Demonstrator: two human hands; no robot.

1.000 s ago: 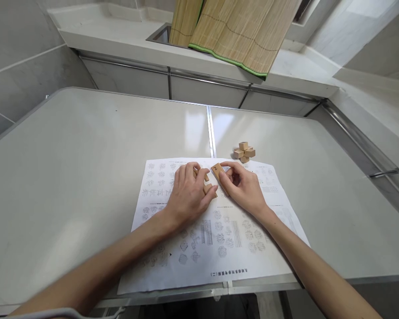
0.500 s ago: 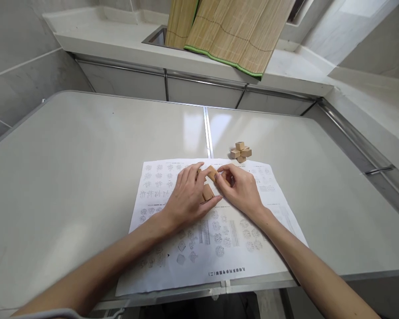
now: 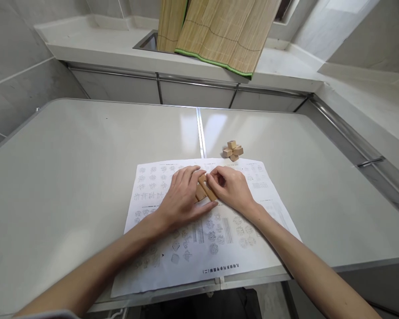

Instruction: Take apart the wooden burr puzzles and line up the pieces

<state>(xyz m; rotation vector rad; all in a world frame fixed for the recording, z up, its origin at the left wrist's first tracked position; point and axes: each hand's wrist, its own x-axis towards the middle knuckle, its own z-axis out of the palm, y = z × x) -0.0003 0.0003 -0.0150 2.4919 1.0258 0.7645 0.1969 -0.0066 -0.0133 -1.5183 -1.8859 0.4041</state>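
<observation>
Over the printed sheet, near its far edge: left hand lying palm down, fingers loosely curled over wooden pieces, thumb stretching along their near side. Right hand meeting it from the other side, fingertips bent in and pinching the same wooden pieces, both hands touching at the blocks. Resting on the paper between the two hands, those pieces, mostly hidden by fingers; how they are fitting together, impossible to tell. Lying flat on the white table, the sheet, reaching to the near table edge and showing rows of small diagrams. Sitting just beyond the sheet's far edge, right of the table's centre seam, an assembled wooden puzzle, apart from both hands. Leaning over the counter behind the table, bamboo mats, one with a green edge.
</observation>
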